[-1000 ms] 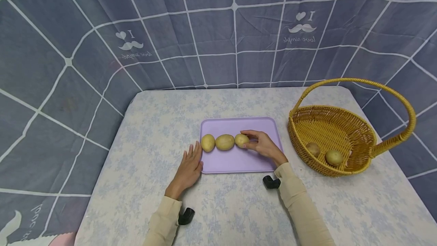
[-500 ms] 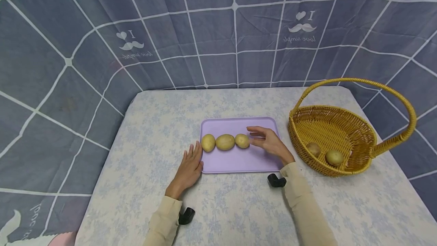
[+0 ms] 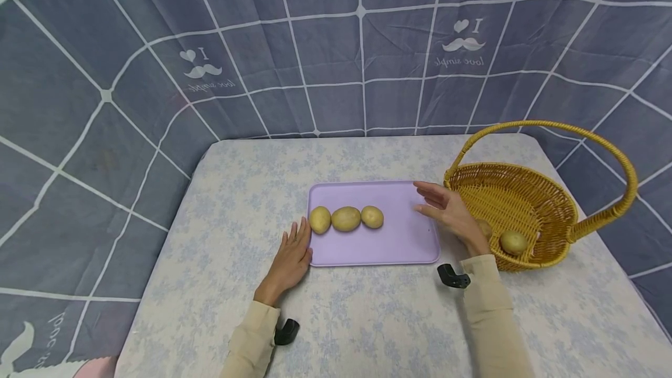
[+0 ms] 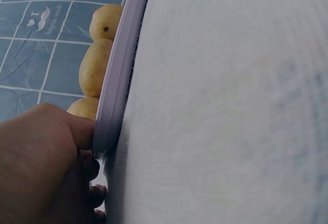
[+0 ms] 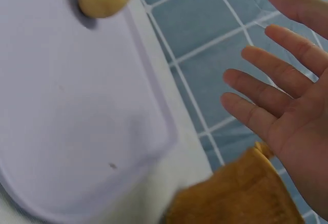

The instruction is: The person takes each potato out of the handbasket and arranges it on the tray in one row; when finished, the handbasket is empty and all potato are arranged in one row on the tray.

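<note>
Three potatoes lie in a row on a light purple tray point(image 3: 367, 249): a left one point(image 3: 319, 220), a longer middle one point(image 3: 346, 219) and a right one point(image 3: 372, 217). My left hand point(image 3: 290, 258) rests at the tray's left edge, fingers straight; in the left wrist view its thumb point(image 4: 79, 131) touches the rim. Above the tray's right edge, between tray and basket, is my right hand point(image 3: 448, 212), fingers extended and holding nothing. Two more potatoes are in the yellow wicker basket point(image 3: 562, 191): one point(image 3: 513, 242) in plain sight, the other point(image 3: 484, 228) partly hidden behind my right hand.
The basket stands at the table's right side, its tall handle point(image 3: 604, 139) arching over it. A floral cloth covers the table point(image 3: 252, 191). Behind and to the left hangs a blue-grey checked curtain point(image 3: 336, 45).
My right hand has let go of the right potato and moved right, away from the row toward the basket. The left hand and the three potatoes have stayed in place.
</note>
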### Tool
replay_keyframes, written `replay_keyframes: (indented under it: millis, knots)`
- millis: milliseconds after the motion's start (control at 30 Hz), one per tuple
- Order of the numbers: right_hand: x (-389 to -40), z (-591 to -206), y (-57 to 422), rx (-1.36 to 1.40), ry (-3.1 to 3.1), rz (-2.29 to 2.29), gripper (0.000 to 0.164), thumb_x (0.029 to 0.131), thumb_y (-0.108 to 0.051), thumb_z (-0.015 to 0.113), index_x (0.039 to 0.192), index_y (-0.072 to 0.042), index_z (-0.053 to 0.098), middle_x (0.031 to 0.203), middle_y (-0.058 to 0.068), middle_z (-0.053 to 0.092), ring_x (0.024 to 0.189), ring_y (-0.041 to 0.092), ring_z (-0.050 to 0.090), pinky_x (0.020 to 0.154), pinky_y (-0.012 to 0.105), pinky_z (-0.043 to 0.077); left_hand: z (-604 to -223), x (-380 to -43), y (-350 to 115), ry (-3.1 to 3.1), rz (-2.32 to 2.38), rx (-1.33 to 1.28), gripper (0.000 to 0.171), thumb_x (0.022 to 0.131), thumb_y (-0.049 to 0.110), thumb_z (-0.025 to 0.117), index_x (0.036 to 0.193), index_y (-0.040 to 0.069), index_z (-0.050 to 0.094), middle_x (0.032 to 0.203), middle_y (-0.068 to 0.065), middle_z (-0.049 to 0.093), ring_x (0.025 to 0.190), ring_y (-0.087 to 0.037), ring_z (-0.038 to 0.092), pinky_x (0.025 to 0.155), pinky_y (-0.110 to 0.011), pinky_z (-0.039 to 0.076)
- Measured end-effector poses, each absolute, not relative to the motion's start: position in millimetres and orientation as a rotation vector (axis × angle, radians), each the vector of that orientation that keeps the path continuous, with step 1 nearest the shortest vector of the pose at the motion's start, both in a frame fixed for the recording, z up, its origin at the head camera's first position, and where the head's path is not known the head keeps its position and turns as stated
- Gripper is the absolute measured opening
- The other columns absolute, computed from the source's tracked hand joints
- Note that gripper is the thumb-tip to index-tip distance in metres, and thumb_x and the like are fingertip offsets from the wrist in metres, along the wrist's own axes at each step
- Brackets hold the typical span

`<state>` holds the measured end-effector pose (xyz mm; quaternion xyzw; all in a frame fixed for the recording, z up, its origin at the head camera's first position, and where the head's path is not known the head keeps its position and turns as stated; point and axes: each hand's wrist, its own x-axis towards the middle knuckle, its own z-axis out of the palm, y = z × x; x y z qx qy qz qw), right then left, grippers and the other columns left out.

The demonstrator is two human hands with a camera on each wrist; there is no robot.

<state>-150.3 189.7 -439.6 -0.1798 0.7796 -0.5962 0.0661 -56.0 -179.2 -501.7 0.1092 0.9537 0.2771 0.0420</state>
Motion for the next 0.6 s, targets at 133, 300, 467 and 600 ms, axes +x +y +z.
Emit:
replay_keyframes:
  millis: [133,300,467,600]
  knots:
    - [-147,-437,208,-0.526,2.399,-1.838,0.055,0.089,-0.008,0.068,0.139,0.000,0.048,0.142,0.019,0.048,0.132,0.031,0.045,0.106,0.025,0.039,-502,-56,-180,2.920,0.840,0.339,0.060,0.102,0.016,0.040,0.152,0.000,0.011,0.160,-0.013,0.009,0.147,-0.032,0.003,0.118,-0.051,0.000]
    - [-141,-434,230,-0.496,2.390,-1.948,0.055,0.089,-0.003,0.066,0.139,0.005,0.045,0.136,0.002,0.055,0.123,0.010,0.052,0.097,0.015,0.043,-503,-56,-180,2.922,0.831,0.341,0.060,0.102,0.016,0.040,0.152,0.000,0.012,0.160,-0.013,0.009,0.147,-0.032,0.003,0.118,-0.051,0.001]
    - [-136,-433,249,-0.488,2.400,-2.023,0.053,0.088,0.002,0.065,0.138,0.007,0.046,0.134,0.002,0.058,0.120,0.006,0.054,0.093,0.012,0.045,-502,-56,-180,2.923,0.828,0.338,0.060,0.102,0.016,0.040,0.152,0.000,0.012,0.160,-0.013,0.009,0.147,-0.032,0.003,0.118,-0.051,0.000]
    - [-134,-433,261,-0.431,2.429,-2.012,0.054,0.088,0.001,0.066,0.139,0.004,0.046,0.131,-0.008,0.058,0.122,0.007,0.052,0.093,0.011,0.044,-502,-57,-180,2.923,0.828,0.338,0.060,0.102,0.016,0.040,0.152,0.000,0.011,0.159,-0.013,0.009,0.147,-0.033,0.003,0.118,-0.051,0.000]
